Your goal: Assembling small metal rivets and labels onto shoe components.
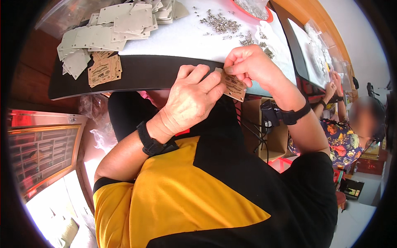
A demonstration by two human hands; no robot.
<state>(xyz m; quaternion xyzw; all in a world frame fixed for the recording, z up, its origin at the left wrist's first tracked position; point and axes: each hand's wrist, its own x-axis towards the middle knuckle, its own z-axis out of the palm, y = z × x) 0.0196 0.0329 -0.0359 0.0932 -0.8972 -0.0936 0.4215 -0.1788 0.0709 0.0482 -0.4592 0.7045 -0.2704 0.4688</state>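
Over the near edge of the table, my left hand (192, 97) grips a brown printed card (235, 88) with small holes at its corners. The fingers of that hand are curled, and its thumb is mostly hidden behind them. My right hand (254, 68) pinches at the card's upper edge, thumb against finger; whatever lies between those tips is too small or hidden to make out. On the white cloth beyond, small metal pieces (223, 24) lie in a loose heap. Similar brown cards (105, 70) are piled at the table's left edge.
Pale grey cards (134, 18) are stacked at the far left, beside a clear plastic bag (62, 16). A red bowl (269, 16) holding a plastic bag stands at the far side. To the right, a co-worker in a flowered top (342, 138) works at another table (304, 49).
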